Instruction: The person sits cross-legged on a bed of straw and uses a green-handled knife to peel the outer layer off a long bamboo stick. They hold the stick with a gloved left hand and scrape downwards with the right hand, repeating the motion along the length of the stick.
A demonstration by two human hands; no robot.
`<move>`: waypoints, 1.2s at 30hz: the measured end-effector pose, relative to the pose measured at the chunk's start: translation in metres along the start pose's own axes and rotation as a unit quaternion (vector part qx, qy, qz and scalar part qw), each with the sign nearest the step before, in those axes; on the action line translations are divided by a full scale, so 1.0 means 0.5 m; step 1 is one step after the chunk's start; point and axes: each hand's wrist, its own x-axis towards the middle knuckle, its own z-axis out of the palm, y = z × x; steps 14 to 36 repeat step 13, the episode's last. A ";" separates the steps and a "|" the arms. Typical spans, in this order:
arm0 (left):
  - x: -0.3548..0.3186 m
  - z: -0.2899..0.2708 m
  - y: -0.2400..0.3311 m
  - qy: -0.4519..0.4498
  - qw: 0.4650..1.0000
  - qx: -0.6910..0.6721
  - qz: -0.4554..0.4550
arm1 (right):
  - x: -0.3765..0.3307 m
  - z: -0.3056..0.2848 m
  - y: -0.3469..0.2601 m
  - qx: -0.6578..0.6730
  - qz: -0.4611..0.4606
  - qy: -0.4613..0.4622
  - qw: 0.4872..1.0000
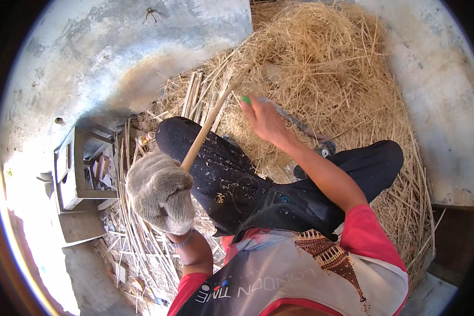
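Head view: gloved left hand [160, 192] grips bamboo stick [208, 126]; right hand [263, 118] grips knife [295, 122].

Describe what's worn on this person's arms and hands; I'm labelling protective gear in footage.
The left hand wears a thick, pale grey knitted work glove, with a thin beaded bracelet at the wrist just below its cuff. The right hand is bare, with no glove. Both arms show short red sleeves; the forearms are uncovered.
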 end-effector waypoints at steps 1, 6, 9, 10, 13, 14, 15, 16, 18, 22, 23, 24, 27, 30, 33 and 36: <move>0.000 0.001 0.003 0.003 1.000 0.006 -0.010 | -0.014 0.001 -0.025 -0.009 -0.088 0.008 0.996; 0.024 0.012 -0.002 -0.010 1.000 -0.025 0.009 | -0.005 0.027 -0.022 0.002 -0.005 -0.070 0.998; 0.021 0.008 -0.016 0.061 0.998 -0.002 -0.021 | 0.011 0.014 -0.052 -0.013 -0.059 -0.036 0.998; 0.022 0.007 -0.021 0.069 0.997 0.001 -0.032 | 0.010 0.024 -0.052 -0.012 -0.092 -0.015 0.996; 0.028 -0.005 -0.033 0.007 0.999 0.035 -0.038 | 0.017 0.065 -0.007 -0.017 -0.162 0.035 0.986; 0.028 -0.005 -0.033 0.007 0.999 0.035 -0.038 | 0.017 0.065 -0.007 -0.017 -0.162 0.035 0.986; 0.028 -0.005 -0.033 0.007 0.999 0.035 -0.038 | 0.017 0.065 -0.007 -0.017 -0.162 0.035 0.986; 0.028 -0.005 -0.033 0.007 0.999 0.035 -0.038 | 0.017 0.065 -0.007 -0.017 -0.162 0.035 0.986; 0.028 -0.005 -0.033 0.007 0.999 0.035 -0.038 | 0.017 0.065 -0.007 -0.017 -0.162 0.035 0.986; 0.028 -0.005 -0.033 0.007 0.999 0.035 -0.038 | 0.017 0.065 -0.007 -0.017 -0.162 0.035 0.986; 0.028 -0.005 -0.033 0.007 0.999 0.035 -0.038 | 0.017 0.065 -0.007 -0.017 -0.162 0.035 0.986; 0.028 -0.005 -0.033 0.007 0.999 0.035 -0.038 | 0.017 0.065 -0.007 -0.017 -0.162 0.035 0.986; 0.028 -0.005 -0.033 0.007 0.999 0.035 -0.038 | 0.017 0.065 -0.007 -0.017 -0.162 0.035 0.986; 0.028 -0.005 -0.033 0.007 0.999 0.035 -0.038 | 0.017 0.065 -0.007 -0.017 -0.162 0.035 0.986; 0.028 -0.005 -0.033 0.007 0.999 0.035 -0.038 | 0.017 0.065 -0.007 -0.017 -0.162 0.035 0.986; 0.028 -0.005 -0.033 0.007 0.999 0.035 -0.038 | 0.017 0.065 -0.007 -0.017 -0.162 0.035 0.986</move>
